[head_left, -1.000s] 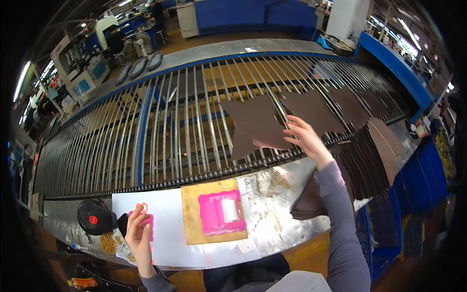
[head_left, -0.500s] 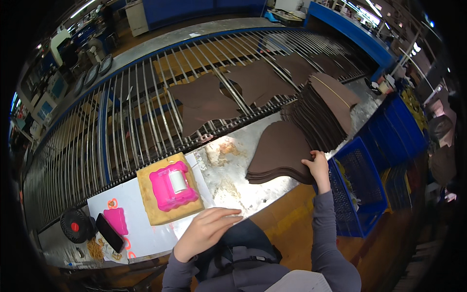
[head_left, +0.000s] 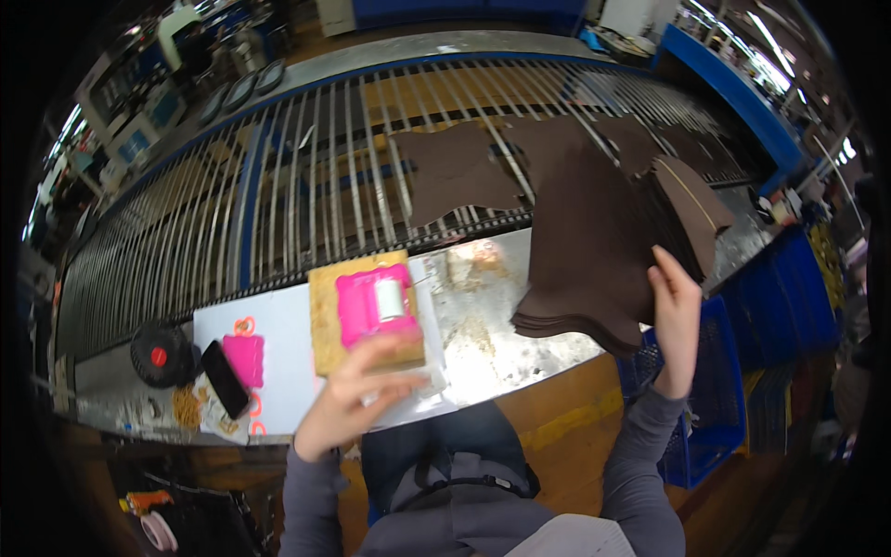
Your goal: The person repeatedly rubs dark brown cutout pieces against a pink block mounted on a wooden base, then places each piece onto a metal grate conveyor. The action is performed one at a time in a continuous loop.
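My right hand (head_left: 676,316) pinches the right edge of a dark brown piece of sheet material (head_left: 585,232), possibly leather. That piece looks raised and slightly blurred, and it hides part of what lies behind it. Under it is a small pile of like brown pieces (head_left: 575,325) on the metal table. My left hand (head_left: 357,395) holds nothing; its fingers are apart and a little smeared by motion. It hovers at the near edge of a yellowish block (head_left: 327,320), on which lies a bright pink scalloped plate (head_left: 357,311) with a white cylinder (head_left: 390,301).
Beyond the table runs a rack of metal rollers (head_left: 316,176) bearing flat brown pieces (head_left: 459,172). A fanned brown stack (head_left: 696,209) stands at the right, above a blue crate (head_left: 719,399). At left are a black fan (head_left: 160,355), a phone (head_left: 225,379) and a pink plate (head_left: 243,357).
My right hand has raised a brown piece from the pile, covering more of the rollers. My left hand has moved left to the yellowish block, its fingers spreading. The whole view has shifted.
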`<state>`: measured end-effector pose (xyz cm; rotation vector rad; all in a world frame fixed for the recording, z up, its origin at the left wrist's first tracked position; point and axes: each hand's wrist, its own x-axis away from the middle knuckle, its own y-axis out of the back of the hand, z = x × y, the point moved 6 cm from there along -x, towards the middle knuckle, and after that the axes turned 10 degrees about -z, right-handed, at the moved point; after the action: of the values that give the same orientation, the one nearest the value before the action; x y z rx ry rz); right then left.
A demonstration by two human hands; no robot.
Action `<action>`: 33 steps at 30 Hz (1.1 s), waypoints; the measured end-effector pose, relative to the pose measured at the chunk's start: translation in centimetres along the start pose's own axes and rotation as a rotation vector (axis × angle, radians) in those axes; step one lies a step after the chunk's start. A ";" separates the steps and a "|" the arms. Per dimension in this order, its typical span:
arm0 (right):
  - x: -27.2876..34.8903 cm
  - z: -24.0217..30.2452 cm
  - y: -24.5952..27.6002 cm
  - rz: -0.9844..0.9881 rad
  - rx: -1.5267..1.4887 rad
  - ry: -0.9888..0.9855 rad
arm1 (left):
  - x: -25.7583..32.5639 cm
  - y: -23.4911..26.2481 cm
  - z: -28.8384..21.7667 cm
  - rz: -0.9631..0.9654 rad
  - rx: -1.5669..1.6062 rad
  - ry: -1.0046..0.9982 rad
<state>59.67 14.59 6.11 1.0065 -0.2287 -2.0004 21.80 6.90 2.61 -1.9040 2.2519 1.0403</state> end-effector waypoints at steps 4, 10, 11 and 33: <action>-1.5 8.3 -1.8 0.124 -0.443 0.072 | -5.1 5.2 0.6 -0.241 0.027 -0.036; -0.4 16.9 -9.7 0.354 -0.770 0.377 | -5.7 11.1 3.0 -0.167 0.224 0.182; -0.1 18.6 -11.0 0.396 -0.824 0.366 | -4.7 12.4 3.8 -0.238 0.210 0.187; 7.5 19.5 -23.2 0.777 -0.612 0.648 | 4.4 17.4 6.2 -0.442 -0.375 0.075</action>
<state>28.90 19.19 3.19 0.9075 0.2986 -0.8840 2.84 6.75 4.10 -2.4622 1.6200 1.3971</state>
